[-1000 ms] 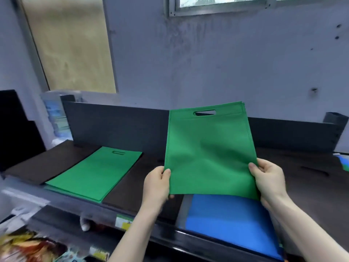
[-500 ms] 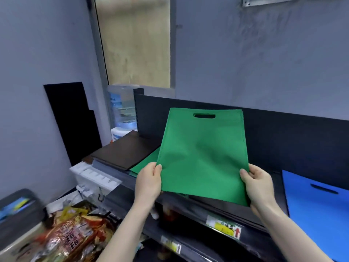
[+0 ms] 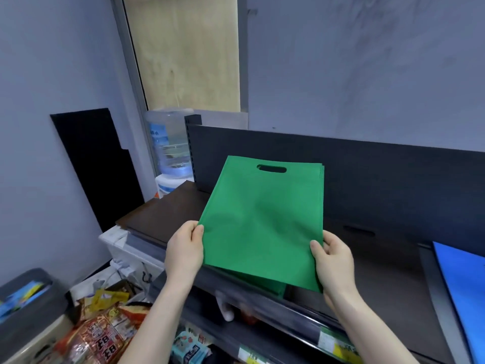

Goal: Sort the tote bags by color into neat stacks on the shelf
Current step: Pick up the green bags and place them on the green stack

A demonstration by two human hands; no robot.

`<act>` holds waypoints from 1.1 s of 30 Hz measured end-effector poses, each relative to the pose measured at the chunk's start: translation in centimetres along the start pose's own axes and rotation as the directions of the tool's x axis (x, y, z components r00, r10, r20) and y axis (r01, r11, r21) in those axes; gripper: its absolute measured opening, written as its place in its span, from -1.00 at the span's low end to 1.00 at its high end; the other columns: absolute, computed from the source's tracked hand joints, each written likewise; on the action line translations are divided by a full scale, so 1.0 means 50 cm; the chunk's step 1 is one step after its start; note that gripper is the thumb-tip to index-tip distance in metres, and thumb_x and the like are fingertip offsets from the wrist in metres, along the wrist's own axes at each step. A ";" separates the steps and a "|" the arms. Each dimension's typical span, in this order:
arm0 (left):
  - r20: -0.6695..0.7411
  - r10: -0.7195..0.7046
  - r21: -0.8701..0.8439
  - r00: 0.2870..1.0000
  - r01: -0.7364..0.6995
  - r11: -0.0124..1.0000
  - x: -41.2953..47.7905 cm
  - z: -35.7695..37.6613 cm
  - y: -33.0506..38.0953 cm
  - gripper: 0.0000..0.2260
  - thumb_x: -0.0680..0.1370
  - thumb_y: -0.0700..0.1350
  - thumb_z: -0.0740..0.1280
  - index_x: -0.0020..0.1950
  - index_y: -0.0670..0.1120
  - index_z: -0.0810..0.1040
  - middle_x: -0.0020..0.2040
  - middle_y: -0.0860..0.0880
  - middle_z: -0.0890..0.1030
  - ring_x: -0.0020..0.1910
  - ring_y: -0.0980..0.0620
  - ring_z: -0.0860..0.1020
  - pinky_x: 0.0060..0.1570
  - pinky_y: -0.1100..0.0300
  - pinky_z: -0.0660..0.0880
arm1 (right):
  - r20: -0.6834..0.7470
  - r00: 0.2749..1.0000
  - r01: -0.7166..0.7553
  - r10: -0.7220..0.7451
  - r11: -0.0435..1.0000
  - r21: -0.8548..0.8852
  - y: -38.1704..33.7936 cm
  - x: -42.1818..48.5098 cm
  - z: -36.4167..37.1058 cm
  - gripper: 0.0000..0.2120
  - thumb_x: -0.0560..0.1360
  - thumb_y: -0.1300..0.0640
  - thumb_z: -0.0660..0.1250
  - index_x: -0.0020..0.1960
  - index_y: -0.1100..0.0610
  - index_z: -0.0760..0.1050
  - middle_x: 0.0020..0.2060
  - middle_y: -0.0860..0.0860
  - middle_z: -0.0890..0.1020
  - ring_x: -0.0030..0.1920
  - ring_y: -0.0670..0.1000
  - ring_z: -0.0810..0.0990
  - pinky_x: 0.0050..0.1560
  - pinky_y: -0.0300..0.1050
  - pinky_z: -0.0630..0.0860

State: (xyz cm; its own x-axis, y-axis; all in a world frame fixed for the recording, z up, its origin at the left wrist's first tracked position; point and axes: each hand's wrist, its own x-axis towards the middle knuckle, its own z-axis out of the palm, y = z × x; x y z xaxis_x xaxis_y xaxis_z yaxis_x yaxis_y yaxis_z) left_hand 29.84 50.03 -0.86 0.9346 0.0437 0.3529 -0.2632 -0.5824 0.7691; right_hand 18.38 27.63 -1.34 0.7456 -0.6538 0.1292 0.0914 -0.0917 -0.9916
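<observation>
I hold a flat green tote bag (image 3: pixel 262 219) with a cut-out handle slot by its two near corners. My left hand (image 3: pixel 185 252) pinches the left corner and my right hand (image 3: pixel 332 261) pinches the right one. The bag hangs tilted over the dark shelf (image 3: pixel 162 214), and it covers a green stack (image 3: pixel 275 288) of which only a near edge peeks out below it. A blue tote bag (image 3: pixel 462 290) lies flat on the shelf at the far right.
The shelf has a tall dark back panel (image 3: pixel 380 179). A water dispenser bottle (image 3: pixel 170 148) stands behind its left end. Snack packets (image 3: pixel 99 334) and a grey bin (image 3: pixel 29 303) sit low on the left. A lower shelf with price labels (image 3: pixel 338 342) runs beneath.
My view has swung left. Both hands carried the green bag leftward, away from the blue bag and over the green stack, and lowered it closer to the shelf.
</observation>
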 end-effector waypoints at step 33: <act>0.420 -0.061 0.227 0.905 -0.040 0.973 0.197 0.063 -0.177 -0.82 0.55 0.07 0.26 0.10 0.17 0.60 -0.07 0.17 0.63 -0.08 0.04 0.56 -0.20 0.19 0.48 | -0.251 0.950 -0.308 0.183 0.669 -0.677 0.085 0.037 0.143 -0.86 0.46 0.12 0.25 -0.10 0.06 0.59 -0.29 -0.02 0.65 -0.19 0.04 0.60 -0.19 -0.06 0.53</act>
State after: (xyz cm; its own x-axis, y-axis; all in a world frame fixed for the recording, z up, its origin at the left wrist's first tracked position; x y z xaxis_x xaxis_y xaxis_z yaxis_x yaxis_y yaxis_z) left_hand 42.12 53.08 -5.87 0.9626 -0.2663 0.0490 -0.2394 -0.7525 0.6136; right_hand 24.87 31.43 -5.38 0.5596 -0.8268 -0.0569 -0.6153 -0.3685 -0.6969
